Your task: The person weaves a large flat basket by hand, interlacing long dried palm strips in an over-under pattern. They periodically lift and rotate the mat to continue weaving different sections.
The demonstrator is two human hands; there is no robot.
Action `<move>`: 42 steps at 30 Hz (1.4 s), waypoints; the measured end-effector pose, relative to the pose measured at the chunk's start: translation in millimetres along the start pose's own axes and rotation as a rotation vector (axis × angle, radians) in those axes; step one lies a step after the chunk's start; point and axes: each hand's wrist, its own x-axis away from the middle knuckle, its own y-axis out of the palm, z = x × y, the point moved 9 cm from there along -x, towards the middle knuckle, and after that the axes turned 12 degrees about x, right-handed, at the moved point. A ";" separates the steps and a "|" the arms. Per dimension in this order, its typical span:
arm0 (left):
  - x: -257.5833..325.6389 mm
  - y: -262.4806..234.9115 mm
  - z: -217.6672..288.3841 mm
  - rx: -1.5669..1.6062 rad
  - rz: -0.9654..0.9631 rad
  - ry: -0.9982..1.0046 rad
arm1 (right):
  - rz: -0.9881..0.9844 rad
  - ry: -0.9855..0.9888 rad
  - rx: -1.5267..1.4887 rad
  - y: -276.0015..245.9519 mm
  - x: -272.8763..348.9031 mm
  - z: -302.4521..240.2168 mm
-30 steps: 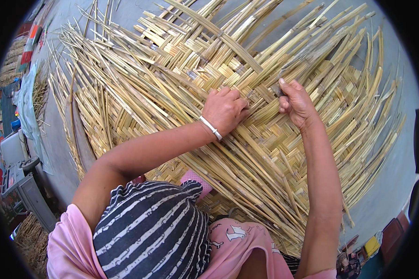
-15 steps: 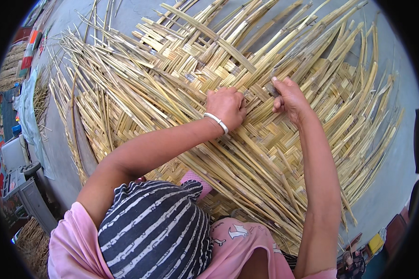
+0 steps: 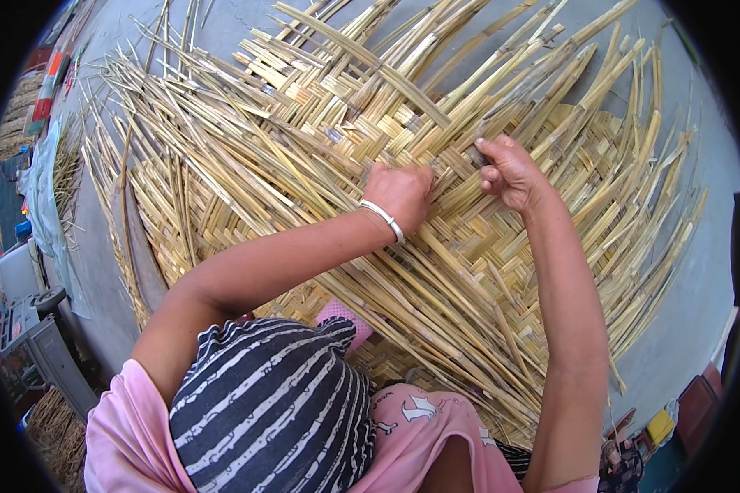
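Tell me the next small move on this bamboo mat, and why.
Probably slide the strip pinched in the right hand tight against the woven mat, while the left hand presses the weave flat. The strip's far end sits loose above the finished rows.

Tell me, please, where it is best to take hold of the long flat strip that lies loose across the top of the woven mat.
Probably at the broad strip's upper left end. That end lies free above the mat, while the lower right end runs into the weave near the right hand. Come from the far left side and pinch its flat faces.
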 end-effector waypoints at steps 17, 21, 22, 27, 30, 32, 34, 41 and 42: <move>-13.5 22.7 -35.9 0.438 -0.118 -0.205 | -0.105 -0.160 -0.044 3.5 6.2 -2.4; -16.4 24.0 -40.4 0.494 -0.146 -0.232 | -0.108 -0.175 -0.051 4.0 5.0 -2.2; -16.8 22.7 -39.5 0.472 -0.141 -0.229 | -0.107 -0.178 -0.053 4.4 4.9 -2.5; -10.0 4.3 -17.9 0.274 -0.127 -0.258 | -0.030 -0.115 0.068 0.8 3.3 -1.8; -6.6 -2.6 -5.4 0.129 -0.026 -0.136 | 0.024 -0.090 0.136 -1.8 1.8 -1.0; -5.3 -3.8 -1.5 0.041 0.024 -0.067 | 0.036 -0.092 0.142 0.1 2.7 -1.8; -4.3 -2.7 -0.9 0.003 0.038 -0.063 | 0.021 -0.111 0.113 1.9 3.9 -3.7; -11.7 2.3 -28.6 0.342 -0.080 -0.267 | -0.004 -0.131 0.021 2.6 3.9 1.7; -11.8 2.5 -28.2 0.362 -0.079 -0.228 | -0.005 -0.137 0.014 2.7 3.9 2.0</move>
